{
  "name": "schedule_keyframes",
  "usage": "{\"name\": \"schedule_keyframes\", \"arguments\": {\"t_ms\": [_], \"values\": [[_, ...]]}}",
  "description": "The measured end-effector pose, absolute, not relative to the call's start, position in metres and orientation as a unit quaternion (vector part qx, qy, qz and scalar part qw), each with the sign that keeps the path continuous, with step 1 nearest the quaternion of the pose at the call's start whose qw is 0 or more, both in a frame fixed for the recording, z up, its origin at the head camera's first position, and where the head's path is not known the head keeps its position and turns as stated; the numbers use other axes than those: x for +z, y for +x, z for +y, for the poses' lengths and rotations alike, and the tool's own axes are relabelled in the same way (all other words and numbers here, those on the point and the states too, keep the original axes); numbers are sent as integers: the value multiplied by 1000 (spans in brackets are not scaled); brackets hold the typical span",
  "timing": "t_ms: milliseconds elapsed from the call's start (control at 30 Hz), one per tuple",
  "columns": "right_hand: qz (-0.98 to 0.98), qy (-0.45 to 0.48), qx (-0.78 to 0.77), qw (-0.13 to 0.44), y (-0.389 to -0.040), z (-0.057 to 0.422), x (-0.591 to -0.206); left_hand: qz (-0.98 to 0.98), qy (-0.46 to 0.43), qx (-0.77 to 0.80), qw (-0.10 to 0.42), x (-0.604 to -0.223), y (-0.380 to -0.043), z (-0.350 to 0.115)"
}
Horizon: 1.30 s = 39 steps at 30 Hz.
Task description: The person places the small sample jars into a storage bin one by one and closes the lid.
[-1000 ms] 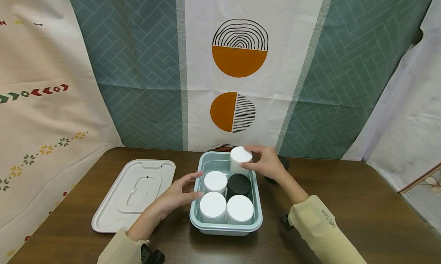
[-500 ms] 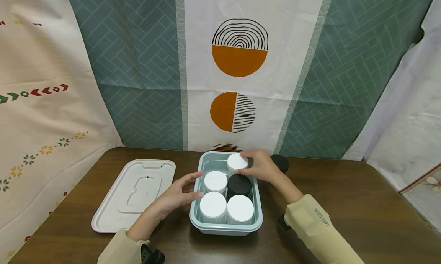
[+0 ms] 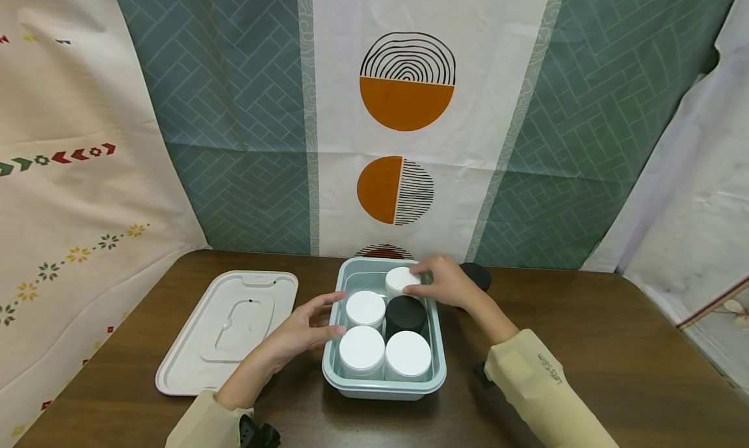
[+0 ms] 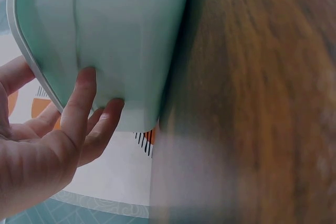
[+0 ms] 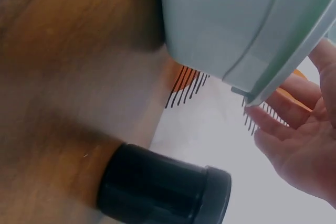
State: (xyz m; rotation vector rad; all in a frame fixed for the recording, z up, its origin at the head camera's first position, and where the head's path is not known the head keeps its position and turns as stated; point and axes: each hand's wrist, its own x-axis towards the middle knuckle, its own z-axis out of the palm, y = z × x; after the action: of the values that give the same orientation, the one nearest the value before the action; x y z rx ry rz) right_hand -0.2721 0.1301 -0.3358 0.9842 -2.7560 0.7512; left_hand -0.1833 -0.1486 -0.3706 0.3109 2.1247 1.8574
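In the head view a pale blue-green plastic bin (image 3: 386, 389) holds several lidded round jars. My right hand (image 3: 441, 282) grips a white-lidded jar (image 3: 400, 279) at the bin's far right corner, thumb and fingers at its side. That jar sits lower than the rim's far edge, its base hidden. Just nearer is a black-lidded jar (image 3: 406, 313), with white jars (image 3: 361, 349) around it. My left hand (image 3: 307, 324) holds the bin's left side; the left wrist view shows fingertips (image 4: 86, 74) against the outer wall and another digit over the rim.
A white rectangular lid (image 3: 234, 328) lies flat on the brown wooden table (image 3: 556, 370), left of the bin. Right of the bin stands a black jar (image 5: 163, 184), partly behind my right hand in the head view. A patterned cloth (image 3: 433, 142) hangs along the table's far edge.
My right hand has moved slightly left and down, lowering the white jar from above the rim into the bin's far right corner. My left hand and the other jars keep their places.
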Motion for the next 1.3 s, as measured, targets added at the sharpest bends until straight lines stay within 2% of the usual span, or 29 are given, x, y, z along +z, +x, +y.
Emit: {"name": "schedule_keyframes", "arguments": {"t_ms": [333, 600, 867, 1300], "values": [[-904, 257, 331, 84, -271, 163, -337, 745, 104, 642, 149, -370, -183, -148], [-926, 176, 324, 85, -276, 206, -339, 749, 102, 638, 148, -370, -184, -147], [-935, 158, 309, 70, -277, 228, -350, 748, 101, 639, 148, -370, -183, -148], [-938, 146, 312, 42, -279, 231, -356, 751, 102, 635, 147, -370, -184, -148]]}}
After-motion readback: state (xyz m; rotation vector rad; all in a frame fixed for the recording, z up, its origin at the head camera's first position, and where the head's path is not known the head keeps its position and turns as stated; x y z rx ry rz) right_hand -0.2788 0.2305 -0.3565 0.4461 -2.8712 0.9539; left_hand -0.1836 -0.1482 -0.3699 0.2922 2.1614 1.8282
